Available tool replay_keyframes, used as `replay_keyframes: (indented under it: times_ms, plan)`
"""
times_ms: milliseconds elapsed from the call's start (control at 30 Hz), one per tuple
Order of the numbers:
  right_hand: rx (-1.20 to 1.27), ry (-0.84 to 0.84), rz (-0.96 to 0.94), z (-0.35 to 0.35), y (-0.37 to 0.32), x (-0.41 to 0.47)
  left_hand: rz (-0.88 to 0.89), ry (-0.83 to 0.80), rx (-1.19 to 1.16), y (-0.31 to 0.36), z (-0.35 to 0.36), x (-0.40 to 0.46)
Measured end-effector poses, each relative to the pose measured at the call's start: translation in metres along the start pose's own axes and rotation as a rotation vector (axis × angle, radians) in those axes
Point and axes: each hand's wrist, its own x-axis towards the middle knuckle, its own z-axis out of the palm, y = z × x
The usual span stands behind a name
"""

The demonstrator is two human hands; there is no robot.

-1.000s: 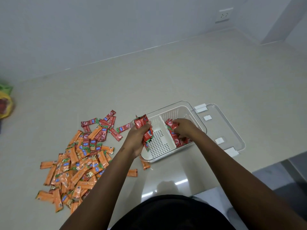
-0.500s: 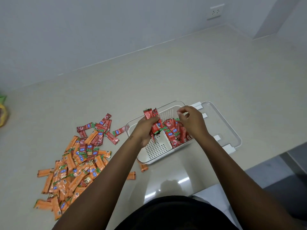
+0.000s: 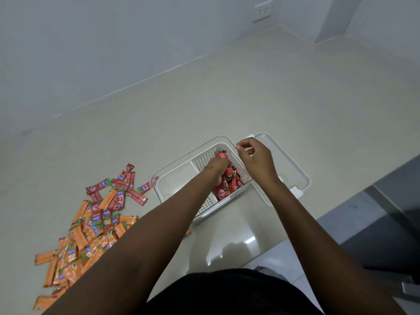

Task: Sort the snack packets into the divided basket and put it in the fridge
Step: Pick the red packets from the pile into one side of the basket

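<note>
Red packets being set into the right compartment of the divided basket [image 3: 181, 178].

The left hand [image 3: 218, 169] was pressed among red packets [image 3: 229, 185], its fingers' grip hidden; the right hand [image 3: 256, 158] was held loosely curled and empty just beside. Packets could be spilled past the divider if released carelessly.

Packet pile [image 3: 91, 226] left of basket [image 3: 172, 178]

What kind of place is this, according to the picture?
Probably a home kitchen counter. A pale countertop meets a plain wall with a power socket, and a divided basket stands beside loose snack packets.
</note>
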Motion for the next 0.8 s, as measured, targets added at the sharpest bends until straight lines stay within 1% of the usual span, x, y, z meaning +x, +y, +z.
replay_keyframes:
  times_ms: [133,367,500,600,733,800]
  plan:
    - [0.002,0.006,0.012,0.0,0.006,-0.004,0.032,0.055,0.072,-0.003,0.008,0.001]
    - [0.019,0.03,0.018,-0.005,0.009,-0.011,0.116,0.054,0.075,-0.011,0.002,-0.002]
    - [0.016,0.014,0.032,0.0,0.007,-0.015,0.309,0.082,0.227,-0.011,-0.016,-0.015]
    - [0.009,0.011,0.031,0.009,0.004,-0.017,0.402,0.049,0.164,-0.013,-0.038,-0.032]
    - [0.006,-0.032,0.033,0.028,-0.01,-0.021,0.5,0.087,0.021,-0.022,-0.08,-0.056]
    - [-0.005,-0.064,0.016,0.042,-0.021,-0.024,0.526,0.125,-0.013,-0.031,-0.106,-0.068]
